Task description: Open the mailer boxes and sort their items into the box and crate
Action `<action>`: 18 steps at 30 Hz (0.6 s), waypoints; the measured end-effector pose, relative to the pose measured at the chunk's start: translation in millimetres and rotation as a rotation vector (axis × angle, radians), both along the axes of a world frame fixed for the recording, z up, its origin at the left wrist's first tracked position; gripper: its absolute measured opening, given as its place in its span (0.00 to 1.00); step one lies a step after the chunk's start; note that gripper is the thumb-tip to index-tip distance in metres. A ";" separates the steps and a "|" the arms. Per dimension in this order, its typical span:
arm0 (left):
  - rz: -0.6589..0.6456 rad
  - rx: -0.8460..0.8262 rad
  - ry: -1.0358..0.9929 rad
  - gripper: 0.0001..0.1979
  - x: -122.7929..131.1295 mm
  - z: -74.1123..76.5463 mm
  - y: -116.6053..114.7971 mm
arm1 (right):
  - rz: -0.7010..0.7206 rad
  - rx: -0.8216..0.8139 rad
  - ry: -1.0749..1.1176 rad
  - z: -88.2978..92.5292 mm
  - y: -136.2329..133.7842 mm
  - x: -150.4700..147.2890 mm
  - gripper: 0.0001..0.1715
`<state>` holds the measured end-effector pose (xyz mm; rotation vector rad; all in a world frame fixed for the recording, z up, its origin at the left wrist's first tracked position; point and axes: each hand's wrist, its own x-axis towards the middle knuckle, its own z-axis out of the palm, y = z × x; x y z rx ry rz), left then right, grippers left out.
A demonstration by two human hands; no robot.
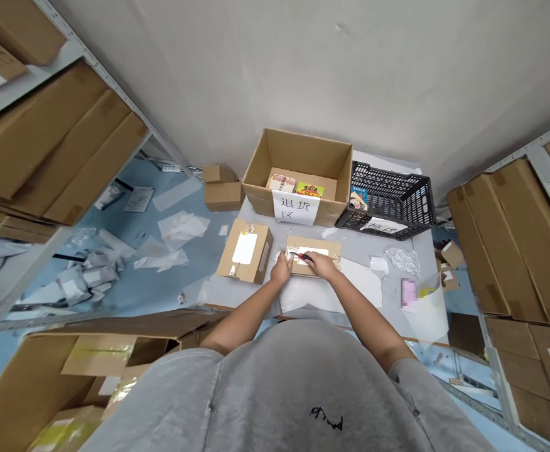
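The right hand (323, 264) gripped a red cutter (302, 256), fingers closed narrowly around it, on a taped parcel (331, 249) at 12 o'clock from the body. The left hand (281, 270) lay curled against the parcel's left end. A carton (298, 147) stood beyond, at 12 o'clock.

Your right hand (323, 265) holds a box cutter (302, 256) on the taped cardboard box (315, 249); your left hand (282, 270) presses the box's near corner.
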<state>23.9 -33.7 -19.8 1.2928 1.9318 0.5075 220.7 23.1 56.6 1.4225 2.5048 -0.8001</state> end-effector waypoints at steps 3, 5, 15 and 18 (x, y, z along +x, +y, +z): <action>-0.030 0.009 -0.006 0.25 -2.1 -8.2 -0.6 | 0.035 0.005 -0.092 0.2 5.4 -14.8 0.25; -0.036 -0.005 -0.007 0.25 -1.4 -12.4 -0.2 | 0.046 0.009 -0.143 -0.1 7.1 -18.3 0.26; -0.047 -0.076 0.023 0.29 2.4 -11.9 4.0 | 0.024 0.026 -0.296 8.0 2.1 -31.3 0.26; -0.050 -0.089 0.025 0.29 3.3 -9.4 5.2 | 0.020 0.039 -0.314 9.5 2.1 -33.4 0.26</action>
